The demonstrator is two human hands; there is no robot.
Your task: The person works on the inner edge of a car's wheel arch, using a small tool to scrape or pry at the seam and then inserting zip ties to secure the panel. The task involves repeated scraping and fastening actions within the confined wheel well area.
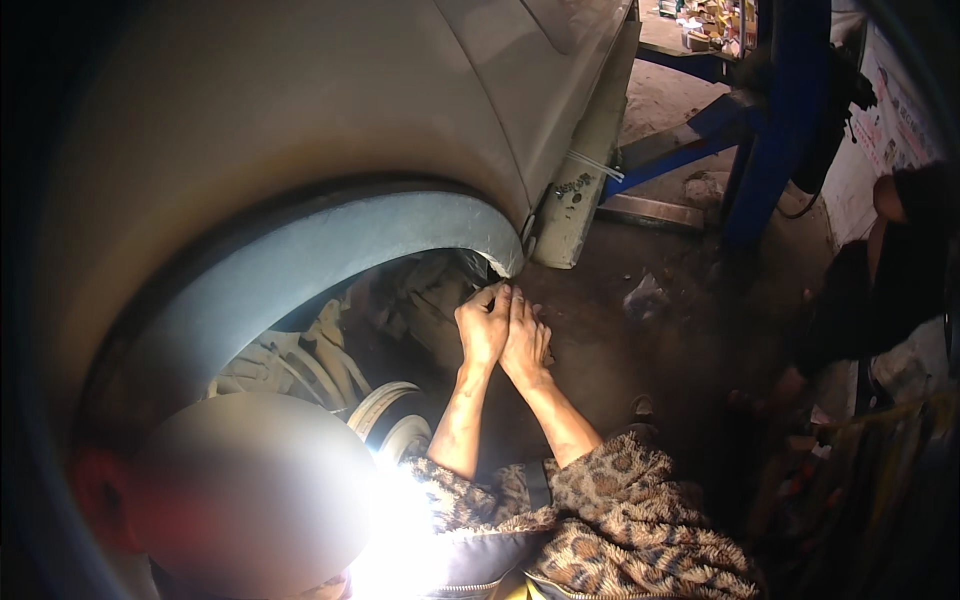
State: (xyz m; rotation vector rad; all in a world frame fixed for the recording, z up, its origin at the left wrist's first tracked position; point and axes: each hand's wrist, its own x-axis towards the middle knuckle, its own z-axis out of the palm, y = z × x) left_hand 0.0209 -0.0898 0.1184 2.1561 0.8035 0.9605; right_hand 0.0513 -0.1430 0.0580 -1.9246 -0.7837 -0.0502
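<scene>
My left hand and my right hand are pressed together, side by side, at the rear lower end of a car's wheel arch trim. Both have curled fingers; the fingertips meet just under the trim's end. Whatever they pinch is too small or hidden to make out. The trim is a wide grey-blue band along the edge of a beige fender. Leopard-patterned fleece sleeves cover my arms up to the forearms.
Inside the wheel well, a round hub shows below suspension parts. Right of my hands runs the car's sill. Beyond it stands a blue lift post. A blurred head and a glaring light fill the lower left. Crumpled plastic lies on the floor.
</scene>
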